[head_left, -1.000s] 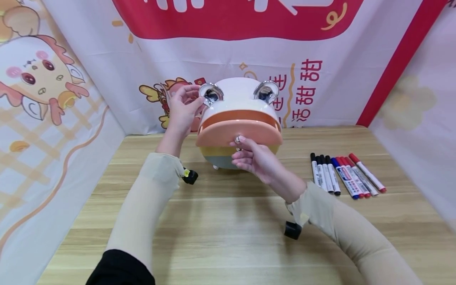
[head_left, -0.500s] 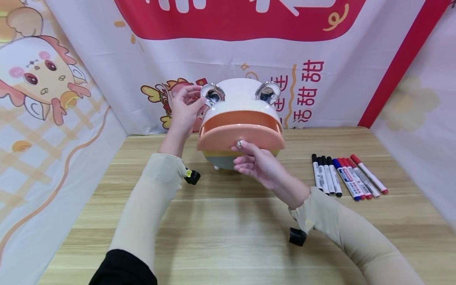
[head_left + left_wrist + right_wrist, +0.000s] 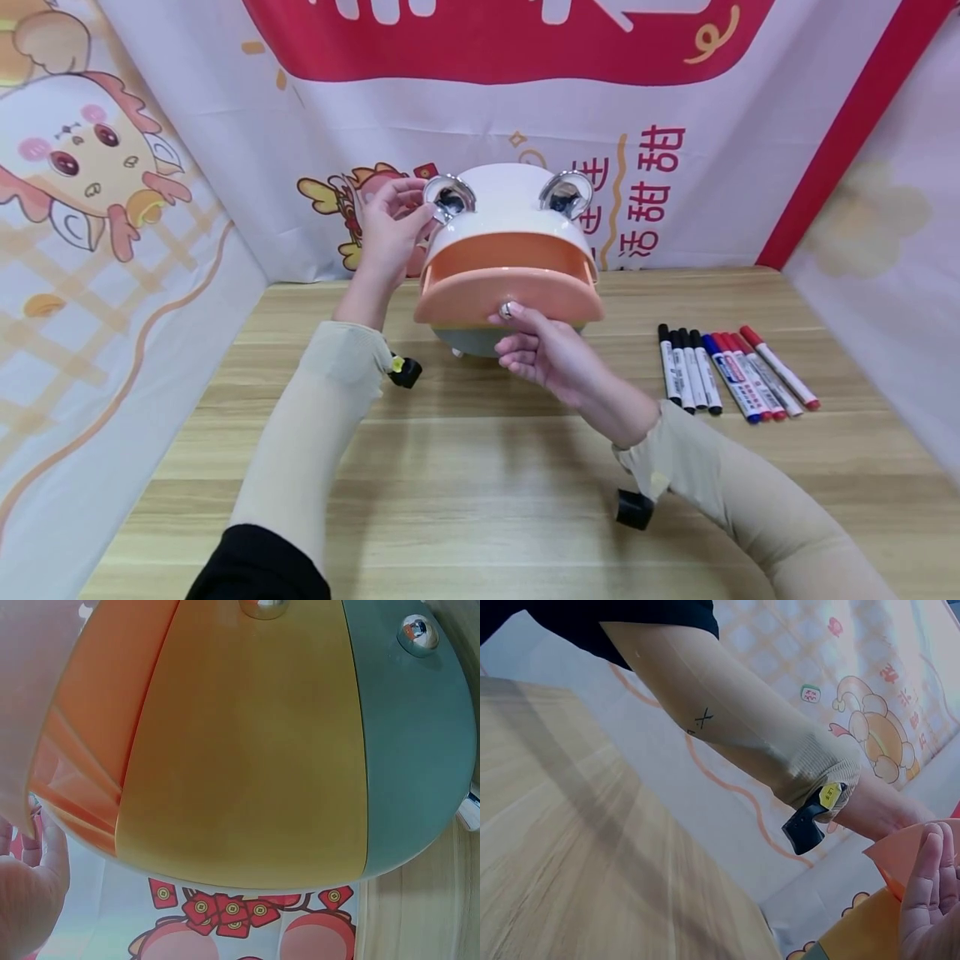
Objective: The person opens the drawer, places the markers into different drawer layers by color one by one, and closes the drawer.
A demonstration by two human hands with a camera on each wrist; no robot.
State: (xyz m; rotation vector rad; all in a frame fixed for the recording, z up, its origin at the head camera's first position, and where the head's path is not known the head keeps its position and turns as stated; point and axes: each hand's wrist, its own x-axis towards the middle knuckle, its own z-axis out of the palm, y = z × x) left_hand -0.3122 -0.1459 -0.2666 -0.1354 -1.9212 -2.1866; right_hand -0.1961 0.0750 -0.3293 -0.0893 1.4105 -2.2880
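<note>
A frog-shaped drawer cabinet (image 3: pixel 506 196) stands at the back of the table, with a white top and two chrome eyes. My left hand (image 3: pixel 386 233) holds the rim of its left eye (image 3: pixel 470 197) between thumb and fingers. With thumb and forefinger, my right hand (image 3: pixel 551 354) pinches the round silver knob (image 3: pixel 506 310) of the top drawer. That orange drawer (image 3: pixel 465 293) is pulled partly out, its front tilted forward and a gap showing above it. Below sit a yellow drawer (image 3: pixel 247 750) and a blue-grey drawer (image 3: pixel 420 742), both flush in the left wrist view.
Several markers (image 3: pixel 686 367) with black, blue and red caps lie in a row on the table (image 3: pixel 465 500), right of the cabinet. A printed cloth (image 3: pixel 360 117) hangs close behind it. Black wrist cameras (image 3: pixel 633 508) stick out from both sleeves.
My right hand has drawn the orange drawer further out, toward me and slightly down, covering more of the yellow drawer. The left hand keeps its place at the eye.
</note>
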